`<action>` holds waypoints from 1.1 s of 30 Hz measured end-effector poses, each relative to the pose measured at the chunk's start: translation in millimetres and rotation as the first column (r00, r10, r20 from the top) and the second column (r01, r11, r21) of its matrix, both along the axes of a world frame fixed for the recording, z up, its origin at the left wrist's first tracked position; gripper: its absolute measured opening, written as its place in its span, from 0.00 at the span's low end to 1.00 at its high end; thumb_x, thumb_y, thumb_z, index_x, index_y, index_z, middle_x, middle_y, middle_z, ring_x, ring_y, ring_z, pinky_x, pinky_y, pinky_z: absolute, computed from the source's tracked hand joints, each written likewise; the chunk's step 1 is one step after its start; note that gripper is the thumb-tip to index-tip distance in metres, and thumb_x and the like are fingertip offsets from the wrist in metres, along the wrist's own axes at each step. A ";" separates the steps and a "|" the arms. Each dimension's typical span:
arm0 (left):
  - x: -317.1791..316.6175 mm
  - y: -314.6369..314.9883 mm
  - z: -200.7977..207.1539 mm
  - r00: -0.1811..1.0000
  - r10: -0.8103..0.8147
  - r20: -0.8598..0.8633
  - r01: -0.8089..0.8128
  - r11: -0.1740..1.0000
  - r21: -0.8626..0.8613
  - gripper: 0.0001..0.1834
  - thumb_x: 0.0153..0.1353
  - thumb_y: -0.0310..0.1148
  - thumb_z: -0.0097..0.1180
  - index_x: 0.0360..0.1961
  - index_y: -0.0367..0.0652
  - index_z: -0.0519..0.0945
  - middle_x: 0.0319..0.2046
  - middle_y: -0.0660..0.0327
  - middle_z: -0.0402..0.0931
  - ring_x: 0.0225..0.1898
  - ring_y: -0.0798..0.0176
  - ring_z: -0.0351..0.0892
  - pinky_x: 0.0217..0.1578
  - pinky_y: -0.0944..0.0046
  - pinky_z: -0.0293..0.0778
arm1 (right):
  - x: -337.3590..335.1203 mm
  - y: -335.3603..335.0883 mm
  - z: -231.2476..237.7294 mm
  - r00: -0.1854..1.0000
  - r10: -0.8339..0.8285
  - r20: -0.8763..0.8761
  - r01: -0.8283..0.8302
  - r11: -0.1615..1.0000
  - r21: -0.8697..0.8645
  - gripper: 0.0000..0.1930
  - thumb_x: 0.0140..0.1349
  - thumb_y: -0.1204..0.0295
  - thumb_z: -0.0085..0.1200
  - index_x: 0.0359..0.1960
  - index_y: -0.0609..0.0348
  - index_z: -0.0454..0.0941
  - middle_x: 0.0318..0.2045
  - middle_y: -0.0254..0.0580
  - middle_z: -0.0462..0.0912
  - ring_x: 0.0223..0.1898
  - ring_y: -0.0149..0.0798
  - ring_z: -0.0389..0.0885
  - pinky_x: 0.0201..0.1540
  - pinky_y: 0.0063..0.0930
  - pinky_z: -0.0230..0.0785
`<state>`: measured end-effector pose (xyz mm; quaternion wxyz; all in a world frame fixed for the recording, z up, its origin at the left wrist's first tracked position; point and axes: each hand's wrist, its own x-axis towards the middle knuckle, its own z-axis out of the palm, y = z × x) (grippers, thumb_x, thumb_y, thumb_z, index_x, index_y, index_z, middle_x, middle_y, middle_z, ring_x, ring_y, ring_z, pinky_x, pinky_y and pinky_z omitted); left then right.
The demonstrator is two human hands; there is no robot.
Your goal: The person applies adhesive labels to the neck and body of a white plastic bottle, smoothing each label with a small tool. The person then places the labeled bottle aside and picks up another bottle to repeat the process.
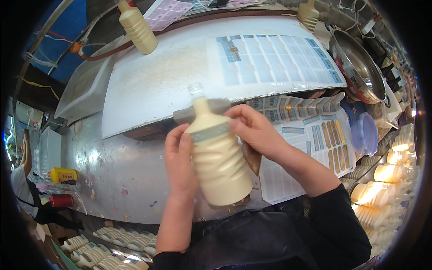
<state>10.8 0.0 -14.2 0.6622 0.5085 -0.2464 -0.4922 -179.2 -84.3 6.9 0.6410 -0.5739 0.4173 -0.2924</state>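
Note:
A cream-coloured bottle [220, 173] with a ribbed body and a clear threaded neck leans in front of me, its neck pointing away. Around its shoulder lies a translucent blue-grey label strip [210, 133]. My left hand [179, 155] is closed at the strip's left end, its thumb against the bottle. At the other end, the fingers of my right hand [256, 130] pinch the strip near the shoulder's right edge. Behind the neck is a grey rest [182, 115]; the bottle covers most of it.
A white slanted board [157, 85] carries a wet label sheet [279, 60]. More label sheets [288, 175] lie at right, near a purple basin [365, 134] and metal pan [360, 67]. Another cream bottle [138, 29] stands far left. Rows of bottles [371, 193] line the right. A person [27, 189] is at left.

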 end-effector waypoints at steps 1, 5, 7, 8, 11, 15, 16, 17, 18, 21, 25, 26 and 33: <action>-1.1 -0.3 0.4 1.000 0.002 -0.001 -0.002 1.000 -0.005 0.14 0.74 0.30 0.54 0.56 0.37 0.75 0.51 0.60 0.77 0.50 0.69 0.75 0.54 0.66 0.72 | 3.4 0.6 -3.5 1.000 -0.005 0.006 0.005 1.000 -0.005 0.17 0.71 0.65 0.58 0.54 0.62 0.73 0.32 0.28 0.78 0.31 0.18 0.73 0.34 0.14 0.67; -2.5 -1.0 0.8 1.000 0.002 -0.007 -0.002 1.000 -0.021 0.14 0.72 0.27 0.55 0.57 0.37 0.75 0.52 0.59 0.77 0.51 0.68 0.75 0.55 0.66 0.73 | 7.4 2.2 -3.5 0.999 -0.042 0.003 0.042 0.999 0.005 0.17 0.69 0.66 0.62 0.52 0.61 0.72 0.29 0.25 0.75 0.30 0.17 0.72 0.33 0.13 0.66; -2.6 -0.9 -0.4 0.999 -0.002 -0.038 0.001 1.000 -0.027 0.15 0.72 0.26 0.55 0.57 0.37 0.75 0.52 0.59 0.77 0.51 0.68 0.75 0.55 0.66 0.73 | 6.8 2.5 -5.1 0.999 -0.042 0.029 0.041 0.999 0.022 0.18 0.68 0.66 0.63 0.52 0.62 0.72 0.29 0.26 0.75 0.30 0.18 0.72 0.33 0.13 0.66; -1.7 -0.3 -1.0 0.999 0.000 -0.042 -0.001 1.000 -0.027 0.15 0.72 0.26 0.55 0.57 0.37 0.75 0.52 0.59 0.77 0.51 0.68 0.76 0.55 0.66 0.73 | 7.2 2.7 -5.0 0.998 -0.040 0.042 0.038 0.999 0.028 0.18 0.68 0.66 0.63 0.52 0.62 0.72 0.29 0.26 0.76 0.30 0.18 0.72 0.33 0.13 0.66; 0.5 0.3 -4.9 0.999 0.010 -0.051 -0.011 0.999 -0.032 0.14 0.72 0.27 0.55 0.57 0.37 0.75 0.51 0.58 0.78 0.50 0.67 0.78 0.53 0.65 0.76 | 7.3 3.6 -0.5 0.999 -0.031 0.017 0.031 0.999 0.017 0.19 0.67 0.66 0.63 0.52 0.62 0.72 0.30 0.26 0.76 0.30 0.18 0.73 0.33 0.13 0.66; 0.7 -1.0 -7.7 0.998 0.023 -0.050 -0.025 0.999 -0.048 0.13 0.74 0.29 0.54 0.57 0.38 0.75 0.48 0.58 0.80 0.47 0.65 0.82 0.49 0.64 0.81 | 8.3 4.8 -3.2 0.998 -0.058 0.030 0.056 0.998 0.039 0.20 0.65 0.64 0.65 0.52 0.62 0.73 0.31 0.31 0.78 0.33 0.22 0.75 0.36 0.17 0.69; 0.7 -1.1 -7.8 0.999 0.022 -0.049 -0.025 0.999 -0.049 0.13 0.74 0.29 0.54 0.57 0.38 0.75 0.48 0.58 0.80 0.47 0.65 0.82 0.49 0.64 0.81 | 8.0 5.1 -6.6 0.997 -0.071 0.041 0.069 0.997 0.044 0.22 0.64 0.63 0.66 0.52 0.62 0.74 0.32 0.34 0.80 0.35 0.25 0.77 0.38 0.21 0.71; 1.1 -1.1 -7.6 0.999 0.021 -0.046 -0.023 0.999 -0.047 0.13 0.74 0.29 0.53 0.57 0.38 0.75 0.48 0.57 0.80 0.47 0.65 0.82 0.49 0.63 0.81 | 8.5 5.4 -8.0 0.995 -0.081 0.053 0.079 0.996 0.050 0.23 0.62 0.61 0.67 0.52 0.62 0.75 0.33 0.38 0.82 0.36 0.28 0.79 0.40 0.25 0.73; 1.2 -1.2 -7.7 0.999 0.020 -0.043 -0.022 0.999 -0.046 0.13 0.75 0.29 0.52 0.57 0.38 0.75 0.48 0.57 0.81 0.47 0.65 0.82 0.49 0.63 0.81 | 9.3 6.0 -7.2 0.996 -0.077 0.051 0.075 0.996 0.048 0.21 0.64 0.63 0.65 0.53 0.62 0.74 0.32 0.35 0.80 0.35 0.25 0.77 0.39 0.21 0.71; 2.1 0.7 -5.8 0.996 -0.003 -0.089 0.002 1.000 -0.012 0.15 0.75 0.30 0.51 0.58 0.37 0.76 0.51 0.57 0.79 0.50 0.66 0.79 0.53 0.64 0.77 | 9.1 6.5 -2.0 0.997 -0.063 0.041 0.060 0.996 0.063 0.17 0.69 0.67 0.60 0.54 0.61 0.72 0.32 0.28 0.78 0.33 0.19 0.74 0.36 0.15 0.67; 1.0 5.5 -1.1 0.980 0.020 -0.197 -0.026 0.999 -0.028 0.16 0.79 0.30 0.41 0.61 0.36 0.73 0.51 0.56 0.81 0.49 0.65 0.83 0.50 0.63 0.81 | -0.3 5.2 8.4 0.997 -0.018 0.072 0.010 0.994 0.108 0.18 0.71 0.65 0.57 0.58 0.61 0.72 0.34 0.28 0.77 0.34 0.19 0.73 0.36 0.15 0.67; -0.5 5.6 -0.2 0.976 0.022 -0.215 -0.029 0.999 -0.026 0.17 0.79 0.31 0.41 0.62 0.36 0.73 0.50 0.56 0.81 0.49 0.65 0.83 0.51 0.63 0.81 | -1.9 6.2 10.2 0.996 -0.011 0.093 0.000 0.993 0.115 0.19 0.72 0.65 0.56 0.59 0.61 0.72 0.34 0.28 0.77 0.34 0.19 0.73 0.36 0.14 0.67; 0.1 6.2 -1.7 0.973 -0.030 -0.228 0.021 0.999 -0.041 0.18 0.75 0.32 0.53 0.62 0.36 0.74 0.55 0.56 0.78 0.54 0.65 0.78 0.57 0.64 0.74 | 3.2 6.9 1.5 0.994 -0.007 -0.106 -0.005 0.994 -0.109 0.21 0.69 0.63 0.62 0.58 0.61 0.74 0.33 0.27 0.75 0.34 0.18 0.71 0.36 0.14 0.65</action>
